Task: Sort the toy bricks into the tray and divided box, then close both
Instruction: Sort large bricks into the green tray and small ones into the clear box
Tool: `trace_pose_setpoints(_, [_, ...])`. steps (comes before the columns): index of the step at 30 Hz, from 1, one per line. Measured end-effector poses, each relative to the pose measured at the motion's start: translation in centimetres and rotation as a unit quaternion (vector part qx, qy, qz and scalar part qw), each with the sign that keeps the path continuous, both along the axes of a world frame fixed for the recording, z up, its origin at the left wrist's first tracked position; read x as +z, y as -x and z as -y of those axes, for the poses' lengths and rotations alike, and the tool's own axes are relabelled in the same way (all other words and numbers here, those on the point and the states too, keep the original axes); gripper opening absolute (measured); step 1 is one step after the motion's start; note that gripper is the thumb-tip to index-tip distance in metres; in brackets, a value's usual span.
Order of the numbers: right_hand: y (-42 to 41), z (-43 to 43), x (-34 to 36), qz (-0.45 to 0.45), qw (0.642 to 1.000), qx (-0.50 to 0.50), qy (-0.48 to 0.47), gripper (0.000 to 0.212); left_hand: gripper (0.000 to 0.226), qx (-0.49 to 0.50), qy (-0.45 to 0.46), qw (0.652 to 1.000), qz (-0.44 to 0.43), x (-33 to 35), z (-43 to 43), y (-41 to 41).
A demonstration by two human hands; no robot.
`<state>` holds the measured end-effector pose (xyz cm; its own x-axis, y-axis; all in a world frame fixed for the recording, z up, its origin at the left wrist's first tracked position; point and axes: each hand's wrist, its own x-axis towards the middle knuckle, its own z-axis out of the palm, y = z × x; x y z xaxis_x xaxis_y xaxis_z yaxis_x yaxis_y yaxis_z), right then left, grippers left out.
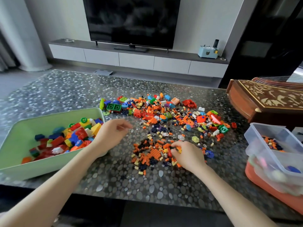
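While the left hand [113, 131] hovers loose-fingered, the right hand [186, 154] pinches tiny studded orange bricks [152, 153].

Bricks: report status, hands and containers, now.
Left hand open, empty, beside green tray. Right hand gripping small bricks. Divided box open; mixed pile unsorted beyond.

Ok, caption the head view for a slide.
Right hand pinches small bricks from the pile; left hand hovers beside the green tray.

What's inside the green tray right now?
Large bricks in red, blue, yellow and green, heaped toward the right end of the green tray; its left part is bare. The left forearm hides the near right corner, and anything beneath the heap is covered.
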<state>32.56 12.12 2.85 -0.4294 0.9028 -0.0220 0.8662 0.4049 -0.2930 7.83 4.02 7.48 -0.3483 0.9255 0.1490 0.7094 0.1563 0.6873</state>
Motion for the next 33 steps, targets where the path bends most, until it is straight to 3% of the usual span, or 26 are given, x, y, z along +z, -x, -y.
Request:
trace_pose_setpoints(3, [0.7, 0.5, 0.0, 0.049, 0.998, 0.035, 0.024, 0.042, 0.022, 0.004, -0.009, 1.0, -0.001, 0.2, 0.6, 0.2])
trace_pose_setpoints(8, [1.6, 0.0, 0.0, 0.044, 0.998, 0.039, -0.016, 0.025, 0.019, 0.008, -0.008, 1.0, -0.005, 0.3, 0.8, 0.0])
trace_pose_setpoints(14, [1.7, 0.0, 0.8, 0.084, 0.99, 0.03, -0.113, 0.023, 0.02, -0.02, 0.005, 0.999, -0.047, -0.1, 0.6, -1.1])
trace_pose_setpoints(16, [1.2, -0.2, 1.5, 0.051, 0.995, 0.003, -0.086, 0.021, 0.02, -0.054, 0.013, 0.996, -0.065, -0.7, 0.2, -2.7])
trace_pose_setpoints(18, [0.7, -0.5, 2.0, -0.038, 0.999, -0.02, -0.002, 0.021, 0.021, -0.099, 0.019, 0.993, -0.06, -1.4, -0.6, -4.9])
trace_pose_setpoints(20, [0.3, -0.6, 2.9, -0.22, 0.959, -0.069, 0.163, 0.023, 0.022, -0.118, 0.025, 0.992, -0.033, -1.8, -1.6, -6.5])
trace_pose_setpoints(22, [0.1, -0.1, 3.9, -0.323, 0.9, -0.115, 0.271, 0.021, 0.021, -0.099, 0.025, 0.995, 0.004, -1.6, -2.3, -7.0])
trace_pose_setpoints(25, [1.0, 0.5, 5.1, -0.345, 0.892, -0.119, 0.268, 0.015, 0.023, -0.054, 0.005, 0.999, 0.009, -0.4, -2.5, -5.4])
trace_pose_setpoints(28, [4.4, 1.8, 6.9, -0.457, 0.806, -0.11, 0.36, 0.012, 0.022, 0.064, -0.045, 0.996, 0.043, 1.5, -1.0, -1.6])
trace_pose_setpoints(30, [8.0, 3.1, 8.1, -0.493, 0.763, -0.092, 0.408, 0.006, 0.021, 0.185, -0.085, 0.975, 0.092, 2.6, 0.7, 1.6])
trace_pose_setpoints(33, [14.7, 4.9, 8.9, -0.492, 0.751, -0.046, 0.437, 0.009, 0.023, 0.306, -0.146, 0.932, 0.125, 3.4, 3.8, 5.9])
